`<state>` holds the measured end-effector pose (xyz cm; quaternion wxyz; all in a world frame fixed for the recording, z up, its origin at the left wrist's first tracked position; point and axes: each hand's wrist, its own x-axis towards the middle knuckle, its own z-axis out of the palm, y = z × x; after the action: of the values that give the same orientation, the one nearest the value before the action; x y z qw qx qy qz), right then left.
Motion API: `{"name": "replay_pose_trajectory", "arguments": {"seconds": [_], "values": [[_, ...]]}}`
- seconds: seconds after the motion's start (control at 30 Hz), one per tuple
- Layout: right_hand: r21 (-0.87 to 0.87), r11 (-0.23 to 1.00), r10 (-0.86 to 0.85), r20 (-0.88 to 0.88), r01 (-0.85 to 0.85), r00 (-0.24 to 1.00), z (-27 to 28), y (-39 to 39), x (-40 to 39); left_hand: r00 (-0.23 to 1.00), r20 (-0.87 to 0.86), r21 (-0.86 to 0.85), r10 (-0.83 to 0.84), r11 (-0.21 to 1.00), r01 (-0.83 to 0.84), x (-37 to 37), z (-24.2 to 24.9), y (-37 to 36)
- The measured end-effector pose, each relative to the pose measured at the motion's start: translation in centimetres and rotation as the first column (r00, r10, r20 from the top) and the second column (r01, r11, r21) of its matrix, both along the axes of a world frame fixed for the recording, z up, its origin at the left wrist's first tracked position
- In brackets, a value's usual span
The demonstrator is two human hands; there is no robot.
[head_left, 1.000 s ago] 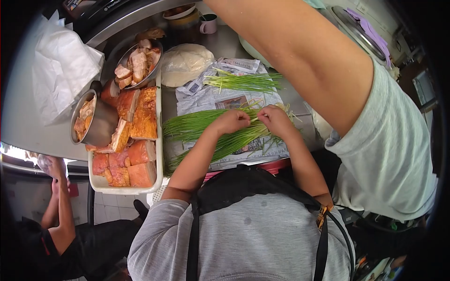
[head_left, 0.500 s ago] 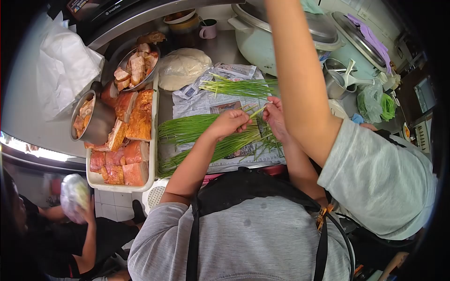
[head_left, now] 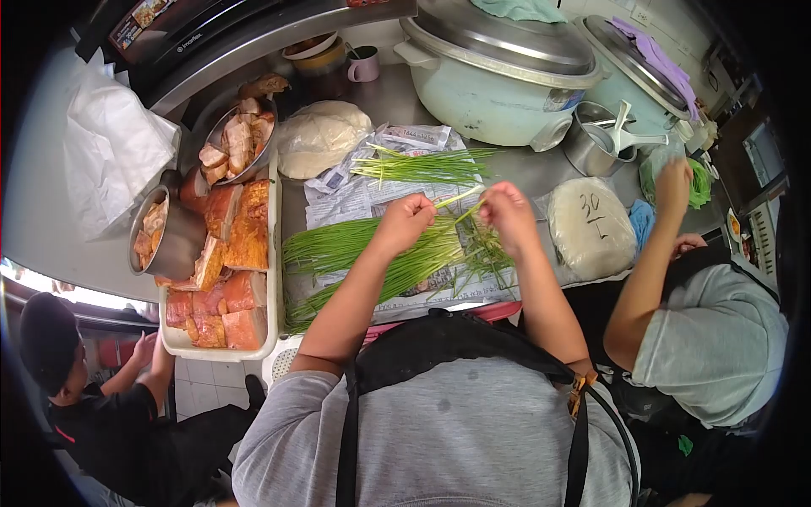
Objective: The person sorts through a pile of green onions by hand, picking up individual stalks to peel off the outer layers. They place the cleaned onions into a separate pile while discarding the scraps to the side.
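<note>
Green chives (head_left: 372,245) lie in a wide pile on newspaper (head_left: 338,209) in front of me. A smaller bundle of chives (head_left: 422,164) rests farther back on the paper. My left hand (head_left: 407,221) is closed around a few chive stalks (head_left: 456,200), whose pale ends point right. At those ends my right hand (head_left: 509,218) is closed with its fingertips pinched together, and a thin strand (head_left: 470,209) runs to it. Loose trimmings (head_left: 486,253) are scattered below my right hand. My fingers partly hide the held stalks.
To the left a white tray (head_left: 272,296) holds chunks of roasted meat (head_left: 245,291), a metal pot (head_left: 173,232) and a bowl. Large rice cookers (head_left: 498,93) stand behind. On the right are a wrapped package (head_left: 591,228) and a co-worker's arm (head_left: 650,270). Another person (head_left: 110,406) is at lower left.
The co-worker's arm that reached across on the right has drawn back, uncovering the cooker and wrapped package. My right hand has lifted slightly. The person at left no longer shows the plastic bag.
</note>
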<state>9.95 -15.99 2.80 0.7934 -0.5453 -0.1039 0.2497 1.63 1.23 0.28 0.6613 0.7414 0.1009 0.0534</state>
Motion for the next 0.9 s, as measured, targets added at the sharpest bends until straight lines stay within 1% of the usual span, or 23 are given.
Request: {"name": "replay_pose_trajectory", "arguments": {"seconds": [0.07,0.1,0.17,0.27,0.37,0.4,0.47,0.5,0.53,0.57,0.6,0.63,0.7,0.73,0.77,0.8,0.87,0.9], "values": [[0.145,0.985,-0.086,-0.027,0.089,0.996,1.0,-0.9,1.1,0.999,-0.033,0.101,0.04,0.994,-0.037,0.2,-0.3,0.2],[0.215,0.967,-0.13,-0.046,0.137,0.99,1.4,-1.3,1.4,0.997,-0.027,0.051,0.074,0.996,-0.073,0.4,-0.5,0.2],[0.228,0.967,-0.104,-0.046,0.112,0.994,2.0,-1.8,1.7,0.99,-0.019,-0.05,0.138,0.989,-0.139,1.0,-0.8,0.1],[0.219,0.971,-0.082,-0.065,0.094,0.995,2.4,-1.8,1.2,0.993,0.111,0.024,0.037,0.999,-0.04,2.5,0.2,-1.5],[0.237,0.969,-0.053,-0.088,0.072,0.995,2.3,-1.4,0.8,0.981,0.154,-0.014,-0.121,0.992,0.125,3.0,2.0,-3.4],[0.248,0.966,-0.043,-0.096,0.066,0.994,2.2,-1.5,0.8,0.987,0.105,-0.027,-0.122,0.992,0.125,3.2,2.2,-3.4],[0.23,0.968,-0.092,-0.03,0.097,0.995,1.8,-2.2,1.1,0.992,0.006,-0.05,-0.125,0.991,0.126,3.7,2.7,-3.1],[0.222,0.969,-0.115,0.003,0.112,0.993,1.5,-2.6,1.4,0.995,0.026,-0.047,-0.096,0.994,0.097,4.1,3.2,-2.5],[0.094,0.98,-0.19,0.186,0.175,0.964,1.2,-3.0,1.6,0.997,0.044,-0.044,-0.066,0.997,0.068,4.6,3.9,-1.5],[-0.024,0.966,-0.23,0.367,0.257,0.901,0.7,-3.4,1.7,0.998,0.06,-0.042,-0.035,0.998,0.037,5.0,4.7,-0.7],[-0.127,0.927,-0.233,0.538,0.352,0.81,0.1,-3.9,1.8,0.988,0.152,-0.042,0.023,0.999,-0.017,5.3,6.5,-0.3],[-0.306,0.83,-0.142,0.691,0.465,0.709,-0.6,-4.7,1.8,0.966,0.244,-0.047,0.081,0.996,-0.072,5.7,8.5,0.0],[-0.475,0.679,0.125,0.827,0.561,0.549,-1.8,-5.6,1.7,0.868,0.47,-0.217,0.162,0.974,-0.065,7.1,10.5,1.6],[-0.526,0.584,0.271,0.844,0.618,0.462,-2.2,-5.8,1.6,0.858,0.456,-0.388,0.235,0.921,-0.046,7.4,11.4,2.0],[-0.61,0.539,0.332,0.788,0.581,0.519,-2.3,-5.9,1.3,0.85,0.431,-0.546,0.303,0.837,-0.021,7.8,12.3,2.3],[-0.573,0.626,0.226,0.782,0.529,0.58,-2.1,-5.5,0.9,0.843,0.396,-0.686,0.363,0.727,0.009,8.1,12.8,2.5],[-0.453,0.776,0.025,0.717,0.438,0.697,-1.4,-3.6,0.0,0.849,0.357,-0.736,0.39,0.677,-0.002,8.9,12.0,2.5],[-0.357,0.84,-0.008,0.745,0.408,0.668,-1.7,-2.6,-0.2,0.855,0.336,-0.758,0.394,0.652,-0.002,9.0,11.3,2.3]]}}
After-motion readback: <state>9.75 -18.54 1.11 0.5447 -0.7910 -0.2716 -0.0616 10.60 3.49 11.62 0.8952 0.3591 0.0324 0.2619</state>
